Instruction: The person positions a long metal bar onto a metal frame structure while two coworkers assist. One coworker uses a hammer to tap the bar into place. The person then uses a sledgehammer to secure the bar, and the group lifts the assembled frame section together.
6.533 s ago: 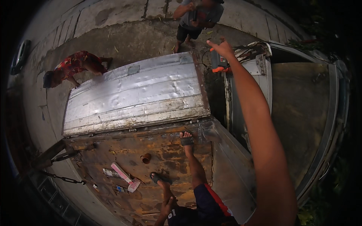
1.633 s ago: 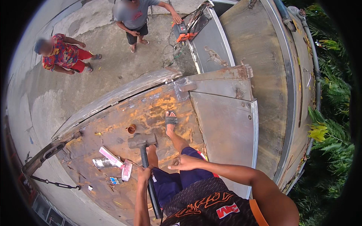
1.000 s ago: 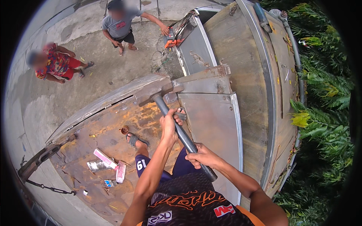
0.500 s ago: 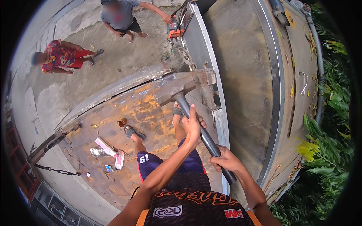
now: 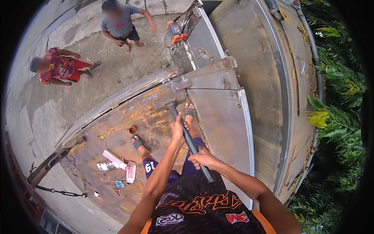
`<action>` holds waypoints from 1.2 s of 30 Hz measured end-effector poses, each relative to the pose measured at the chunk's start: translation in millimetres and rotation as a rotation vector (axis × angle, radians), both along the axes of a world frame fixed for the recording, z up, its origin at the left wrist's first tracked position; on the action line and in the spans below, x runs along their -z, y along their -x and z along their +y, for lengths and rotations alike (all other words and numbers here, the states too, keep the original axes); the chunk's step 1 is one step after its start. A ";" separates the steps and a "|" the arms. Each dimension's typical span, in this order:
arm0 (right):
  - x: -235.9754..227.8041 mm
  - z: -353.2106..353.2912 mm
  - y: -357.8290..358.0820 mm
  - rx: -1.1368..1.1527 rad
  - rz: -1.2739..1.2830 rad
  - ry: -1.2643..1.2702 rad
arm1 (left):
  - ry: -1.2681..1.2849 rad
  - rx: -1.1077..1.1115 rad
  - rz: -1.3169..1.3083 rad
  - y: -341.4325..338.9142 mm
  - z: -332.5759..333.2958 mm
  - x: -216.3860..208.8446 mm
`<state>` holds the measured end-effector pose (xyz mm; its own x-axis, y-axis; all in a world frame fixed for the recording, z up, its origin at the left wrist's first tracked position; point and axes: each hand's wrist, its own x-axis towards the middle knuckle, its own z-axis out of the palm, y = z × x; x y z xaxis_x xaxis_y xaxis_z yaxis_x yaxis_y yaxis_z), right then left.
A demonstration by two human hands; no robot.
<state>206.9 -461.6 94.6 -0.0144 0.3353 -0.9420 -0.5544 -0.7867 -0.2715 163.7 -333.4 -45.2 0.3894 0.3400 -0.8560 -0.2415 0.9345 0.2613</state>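
Note:
Both my hands are wrapped round the dark handle of a sledgehammer [image 5: 189, 142]. Higher up, nearer its heavy steel head, is my left hand [image 5: 178, 130]; lower, close to the butt end, my right hand [image 5: 203, 158] grips it. The hammer head [image 5: 168, 103] is over the rusty metal floor [image 5: 152, 113], close to my right foot and the corner of a grey metal side panel [image 5: 218, 117]. Whether the head touches anything there cannot be made out. A rusty hinge-like metal piece [image 5: 183, 83] is just beyond it.
Pink-and-white boxes [image 5: 115, 159] and a small brown cup [image 5: 133, 129] lie left of my feet. Two people stand on the concrete, one in grey [image 5: 119, 24], one in a colourful shirt [image 5: 60, 67]. An orange-and-grey machine [image 5: 176, 32] sits against the panel. Leafy branches [image 5: 339, 128] edge the right.
The hammer and both my hands have moved left, and the hammer head is lower, nearer the floor. The person in grey has drawn a hand back from the orange-and-grey machine.

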 end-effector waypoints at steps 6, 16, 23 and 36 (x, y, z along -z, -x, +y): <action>44.4 43.0 204.1 -0.680 0.229 -0.216 | 0.144 -0.577 0.136 328.9 -10.5 33.8; -15.7 133.1 287.9 -1.496 0.676 -0.867 | -0.535 -1.357 0.909 438.9 -65.0 -165.7; -126.7 56.8 -153.8 -0.904 -0.197 -0.413 | -0.276 -0.769 0.168 -37.5 -6.0 -171.5; -33.7 73.3 99.1 -1.029 0.001 -0.638 | -0.213 -0.660 0.357 233.4 -8.7 -72.2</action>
